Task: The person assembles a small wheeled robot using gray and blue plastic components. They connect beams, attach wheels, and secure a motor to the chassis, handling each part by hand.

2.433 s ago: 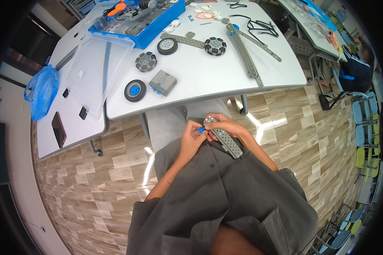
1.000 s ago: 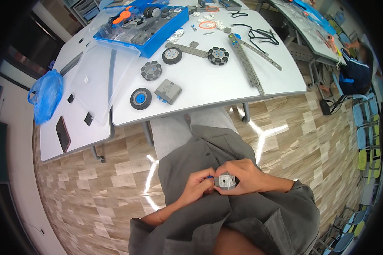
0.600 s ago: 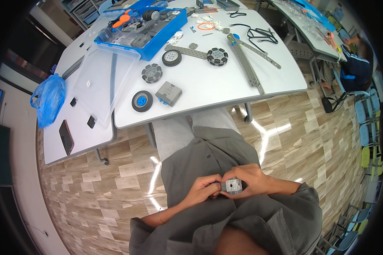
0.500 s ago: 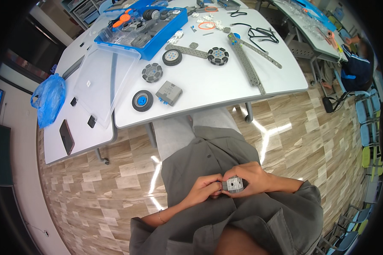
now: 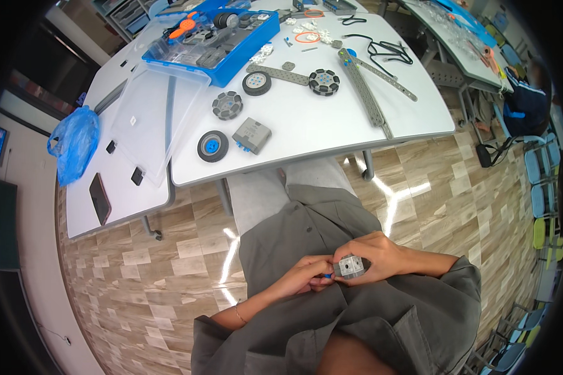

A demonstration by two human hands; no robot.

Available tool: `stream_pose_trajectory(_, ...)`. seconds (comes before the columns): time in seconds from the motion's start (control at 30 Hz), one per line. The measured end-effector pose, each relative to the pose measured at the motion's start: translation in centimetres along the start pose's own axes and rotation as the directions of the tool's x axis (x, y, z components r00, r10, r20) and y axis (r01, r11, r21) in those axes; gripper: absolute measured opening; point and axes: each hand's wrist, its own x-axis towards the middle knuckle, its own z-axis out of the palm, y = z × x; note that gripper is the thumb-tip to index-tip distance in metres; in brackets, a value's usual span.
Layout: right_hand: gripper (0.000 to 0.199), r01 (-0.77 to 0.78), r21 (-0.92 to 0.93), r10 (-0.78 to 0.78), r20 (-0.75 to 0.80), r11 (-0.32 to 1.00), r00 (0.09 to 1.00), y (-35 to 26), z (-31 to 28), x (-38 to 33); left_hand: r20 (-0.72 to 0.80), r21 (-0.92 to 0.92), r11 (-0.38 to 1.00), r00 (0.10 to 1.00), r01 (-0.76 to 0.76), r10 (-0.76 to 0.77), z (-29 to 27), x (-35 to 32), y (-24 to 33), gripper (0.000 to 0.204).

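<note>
Over a wood-patterned floor [image 5: 150, 281], a gray perforated part [image 5: 351, 266] is gripped by the right hand [image 5: 383, 252] before a gray shirt [image 5: 306, 229], the left hand [image 5: 308, 274] closed on a blue piece [image 5: 327, 275] beside it; beyond, a wheel [image 5: 213, 145] and gray box [image 5: 252, 134] sit on a white table [image 5: 319, 122].

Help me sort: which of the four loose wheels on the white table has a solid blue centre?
The black-tyred wheel just left of the grey block. The other three have grey or whitish centres.
</note>
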Motion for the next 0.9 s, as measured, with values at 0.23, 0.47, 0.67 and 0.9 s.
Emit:
stream_pose_trajectory(0.23,0.034,-0.128,0.049,0.128,0.003,0.991,0.992,-0.3,-0.1,-0.1,0.012,-0.025,1.000,1.000,-0.012,0.013,-0.3,0.3,-0.1,0.015)
stream_pose_trajectory(0.47,0.037,-0.205,0.111,0.211,-0.043,0.972,0.977,-0.3,0.4,-0.3,0.007,-0.037,0.999,1.000,-0.028,0.028,-0.3,0.4,-0.4,0.016)
stream_pose_trajectory(0.67,0.034,-0.547,0.455,0.684,-0.224,0.703,0.694,-0.7,-3.8,-0.9,-0.138,-0.255,0.951,0.980,-0.177,0.145,-2.0,-0.8,-0.5,0.017)
stream_pose_trajectory(0.9,0.023,-0.349,0.620,0.550,-0.162,0.703,0.819,0.0,-5.9,-1.3,-0.121,-0.144,0.970,0.977,-0.195,0.178,-2.0,-0.1,-0.9,0.019)
